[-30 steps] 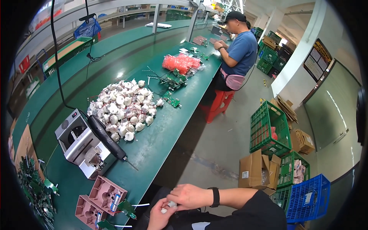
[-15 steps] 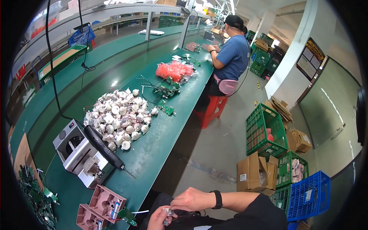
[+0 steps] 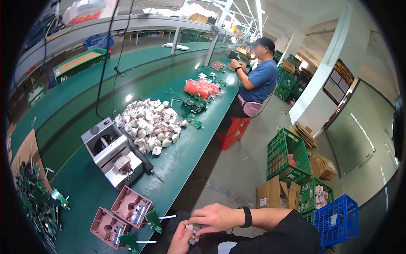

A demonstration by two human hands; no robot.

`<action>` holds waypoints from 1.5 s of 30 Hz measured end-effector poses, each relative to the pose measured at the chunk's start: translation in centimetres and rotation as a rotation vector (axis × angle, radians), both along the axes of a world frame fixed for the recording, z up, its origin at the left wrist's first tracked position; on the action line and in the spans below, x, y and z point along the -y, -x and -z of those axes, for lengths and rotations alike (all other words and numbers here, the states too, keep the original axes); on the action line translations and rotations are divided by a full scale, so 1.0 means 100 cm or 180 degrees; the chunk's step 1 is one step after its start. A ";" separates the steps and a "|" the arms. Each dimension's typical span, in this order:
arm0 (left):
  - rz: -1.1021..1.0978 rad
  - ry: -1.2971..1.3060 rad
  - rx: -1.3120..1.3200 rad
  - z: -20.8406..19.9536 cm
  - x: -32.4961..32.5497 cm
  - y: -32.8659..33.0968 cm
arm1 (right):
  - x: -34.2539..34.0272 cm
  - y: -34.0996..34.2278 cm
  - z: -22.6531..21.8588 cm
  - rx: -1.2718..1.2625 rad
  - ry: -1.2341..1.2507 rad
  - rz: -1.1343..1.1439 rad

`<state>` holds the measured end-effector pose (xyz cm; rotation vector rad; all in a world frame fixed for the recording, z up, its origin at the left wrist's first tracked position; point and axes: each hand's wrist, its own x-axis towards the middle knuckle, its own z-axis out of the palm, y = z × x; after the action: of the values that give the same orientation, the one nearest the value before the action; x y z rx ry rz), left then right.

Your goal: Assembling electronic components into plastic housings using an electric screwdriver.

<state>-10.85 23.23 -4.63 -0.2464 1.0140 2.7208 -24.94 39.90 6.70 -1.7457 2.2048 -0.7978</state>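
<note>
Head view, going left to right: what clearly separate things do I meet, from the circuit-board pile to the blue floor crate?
Circuit-board pile → grey machine → left hand → red stool → large green crate → blue floor crate.

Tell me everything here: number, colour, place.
Bench: one, green, left
Rounded parts: many, white, mid-bench
Machine: one, grey, bench
Tool: one, black, beside machine
Shells: two, pink, bench edge
Circuit boards: many, green, bench
Bundle: one, red, far bench
Co-worker: one clear, blue-shirted, beside bench
Stool: one, red, under co-worker
Crates: several, green/blue, mostly right
Cartons: several, brown, right
Held pieces: count unclear, whitish, between hands
Left hand: one, bottom
Right hand: one, bottom
</note>
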 end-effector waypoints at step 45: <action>-0.1667 0.5000 -0.0769 -0.102 0.065 -0.044 | 0.191 0.062 -0.036 -0.0252 0.0083 -0.0963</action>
<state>-6.42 16.72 5.59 -0.4326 3.2395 1.5475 -31.17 20.81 10.31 -2.0894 1.9145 -0.6986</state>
